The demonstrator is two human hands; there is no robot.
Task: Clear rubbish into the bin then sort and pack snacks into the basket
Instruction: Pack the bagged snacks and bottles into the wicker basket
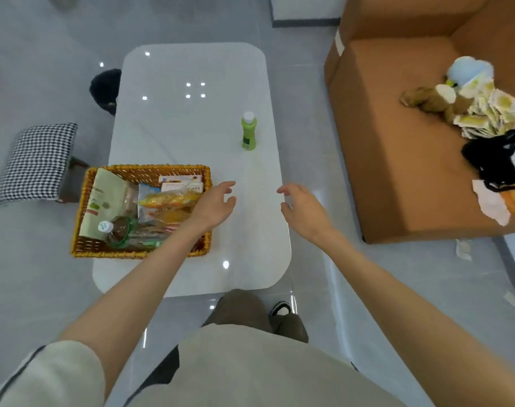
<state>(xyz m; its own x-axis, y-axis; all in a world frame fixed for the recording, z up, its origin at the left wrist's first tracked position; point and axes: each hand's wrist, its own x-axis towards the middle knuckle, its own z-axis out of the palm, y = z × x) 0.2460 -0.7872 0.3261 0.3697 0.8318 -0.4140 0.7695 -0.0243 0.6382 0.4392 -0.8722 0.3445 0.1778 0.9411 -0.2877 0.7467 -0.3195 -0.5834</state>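
Basket: wicker basket at left centre of the frame, on the near left part of the tabletop; packed with a tan pouch, yellow snack bags, flat boxes and a lidded cup lying on its side.
Bottle: green bottle with white cap, upright, centre right of the frame, well apart from the basket.
Left hand: above the basket's right edge; grip released, fingers spread, grasping nothing.
Right hand: over the tabletop's right edge; grip released, fingers curled loosely, empty.
Bin: dark bin on the floor, upper left, partly hidden by the tabletop.
Surroundings: checked stool far left; brown sofa right, carrying a plush toy.
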